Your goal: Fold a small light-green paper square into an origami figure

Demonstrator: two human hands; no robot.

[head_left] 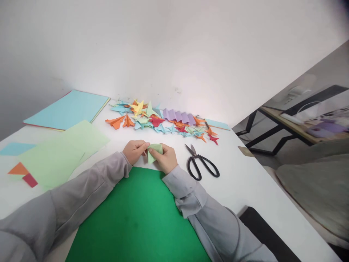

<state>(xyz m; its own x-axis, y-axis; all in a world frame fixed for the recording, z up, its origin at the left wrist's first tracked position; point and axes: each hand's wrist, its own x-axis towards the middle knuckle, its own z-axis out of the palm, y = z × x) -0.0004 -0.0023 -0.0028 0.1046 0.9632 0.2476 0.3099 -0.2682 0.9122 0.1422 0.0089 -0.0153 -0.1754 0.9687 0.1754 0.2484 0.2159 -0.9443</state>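
Note:
A small folded piece of light green paper [156, 148] is held up between my two hands, above the far edge of the green mat [133, 214]. My right hand [167, 159] grips it with the thumb pressed on its face. At its left corner, my left hand [135, 151] pinches the paper between thumb and fingertips. The fold's far side is hidden by the fingers. Black-handled scissors [195, 157] lie on the white table to the right of my right hand, blades slightly apart.
Along the wall lies a row of colourful folded paper pieces [156, 121], with a purple pleated strip [178, 116] among them. Blue sheets [68, 109] are stacked at back left; light green sheets [54, 156] and small scraps [29, 179] lie nearer. A black flat object [261, 229] rests at right.

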